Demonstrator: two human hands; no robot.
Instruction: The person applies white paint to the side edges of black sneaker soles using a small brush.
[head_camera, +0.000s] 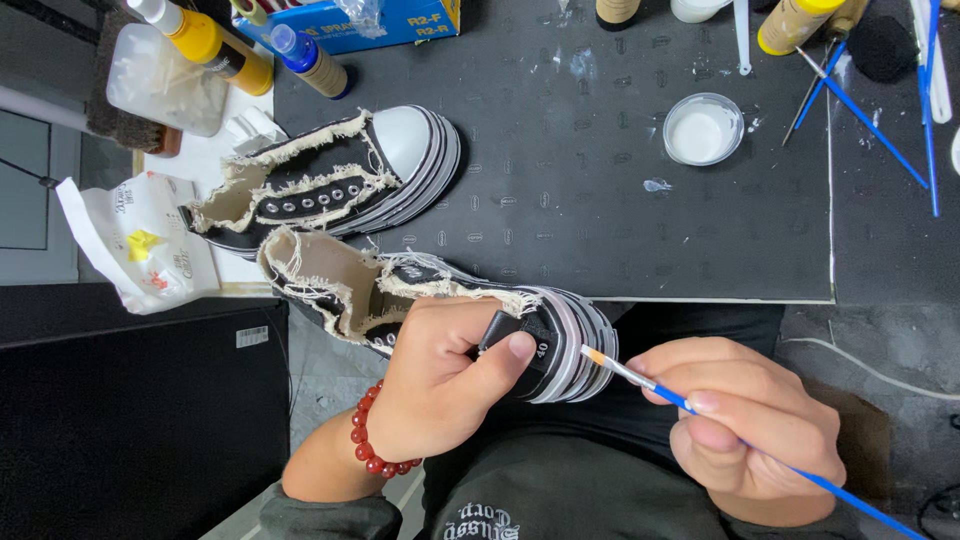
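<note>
Perhaps touching already, the right hand (745, 420) pinched a paintbrush (640, 378) by the sneaker (440, 310) gripped by the left hand (435, 385); a wobble risked smearing.

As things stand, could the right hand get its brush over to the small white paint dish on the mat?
Probably yes. The right hand holds the blue brush at the held shoe's sole, and the black mat toward the paint dish lies bare.

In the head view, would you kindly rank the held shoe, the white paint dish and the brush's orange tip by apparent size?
Largest to smallest:
1. held shoe, though nearer the camera
2. white paint dish
3. brush's orange tip
</note>
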